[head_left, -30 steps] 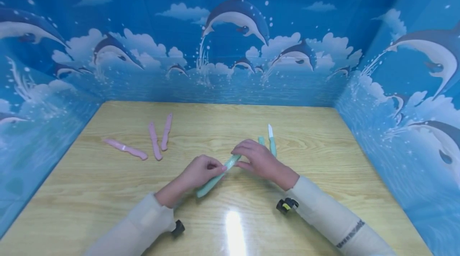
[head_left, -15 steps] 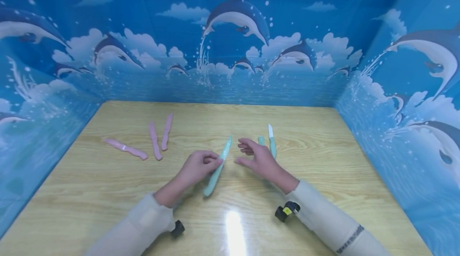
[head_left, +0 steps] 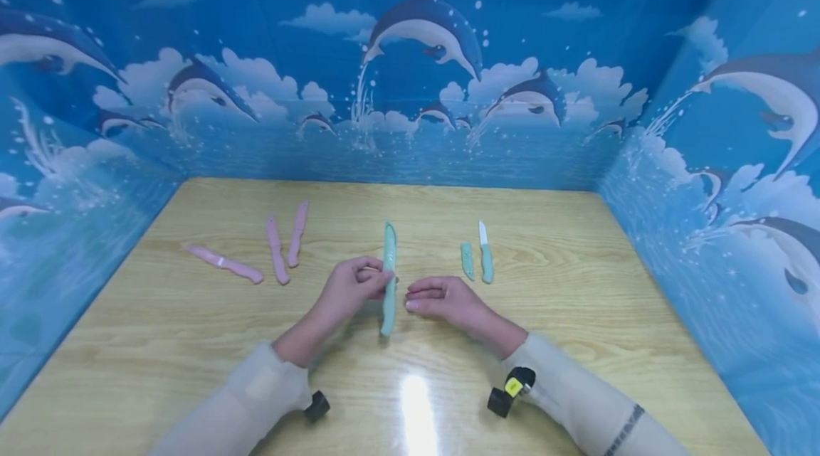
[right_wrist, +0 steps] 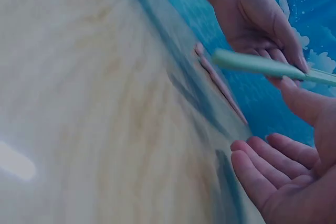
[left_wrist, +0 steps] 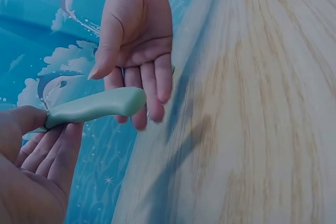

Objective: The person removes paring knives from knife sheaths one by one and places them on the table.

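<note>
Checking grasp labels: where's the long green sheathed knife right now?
Head view, table centre: the green sheathed knife is pinched in the left hand, pointing away, with the open right hand just beside it.

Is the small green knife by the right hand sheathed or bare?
Bare. The small green knife shows its white blade, and its green sheath lies apart beside it on the table.

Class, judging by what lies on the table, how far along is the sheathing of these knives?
Looks done: three pink sheathed knives lie at left. In hand: the left hand holds a green sheathed knife; the right hand is open beside it. Left: one bare-bladed green knife beside its green sheath.
</note>
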### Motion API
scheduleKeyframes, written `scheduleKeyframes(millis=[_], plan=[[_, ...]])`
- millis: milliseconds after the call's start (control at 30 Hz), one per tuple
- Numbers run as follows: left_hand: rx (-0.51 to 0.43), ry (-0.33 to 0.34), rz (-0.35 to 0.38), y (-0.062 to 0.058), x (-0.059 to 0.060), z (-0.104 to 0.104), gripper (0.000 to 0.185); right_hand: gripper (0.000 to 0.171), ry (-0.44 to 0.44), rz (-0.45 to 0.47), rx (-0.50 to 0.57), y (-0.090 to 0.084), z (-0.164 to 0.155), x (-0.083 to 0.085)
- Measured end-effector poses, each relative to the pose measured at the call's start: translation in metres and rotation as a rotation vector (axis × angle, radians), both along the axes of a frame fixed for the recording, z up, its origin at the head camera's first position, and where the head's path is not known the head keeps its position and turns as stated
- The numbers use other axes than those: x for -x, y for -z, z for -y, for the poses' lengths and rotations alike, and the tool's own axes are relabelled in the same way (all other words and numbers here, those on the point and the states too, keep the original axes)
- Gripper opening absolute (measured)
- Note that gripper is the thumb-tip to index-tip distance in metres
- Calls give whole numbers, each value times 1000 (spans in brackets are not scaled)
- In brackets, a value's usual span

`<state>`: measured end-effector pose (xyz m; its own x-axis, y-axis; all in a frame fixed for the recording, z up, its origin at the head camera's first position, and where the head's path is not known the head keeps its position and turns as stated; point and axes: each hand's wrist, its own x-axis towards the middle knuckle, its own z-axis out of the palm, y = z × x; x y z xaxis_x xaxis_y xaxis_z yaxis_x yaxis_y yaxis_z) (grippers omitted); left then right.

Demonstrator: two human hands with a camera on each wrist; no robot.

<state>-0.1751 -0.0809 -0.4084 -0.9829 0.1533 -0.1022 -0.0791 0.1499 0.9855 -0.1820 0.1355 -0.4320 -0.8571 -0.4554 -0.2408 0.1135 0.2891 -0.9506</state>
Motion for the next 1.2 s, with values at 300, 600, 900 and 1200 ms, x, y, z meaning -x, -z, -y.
scheduleKeyframes(millis=[300,600,900,1200], plan=[[-66,-37,26,2,0,0,19,41,-47,122,151,7,16,-11],[-64,-2,9,5,-1,0,19,30,-57,167,239,7,24,-17],[-108,-27,34,3,-1,2,22,28,-49,144,195,7,15,-15],[-144,-50,21,1,3,14,28,28,-5,103,83,10,-6,-10]])
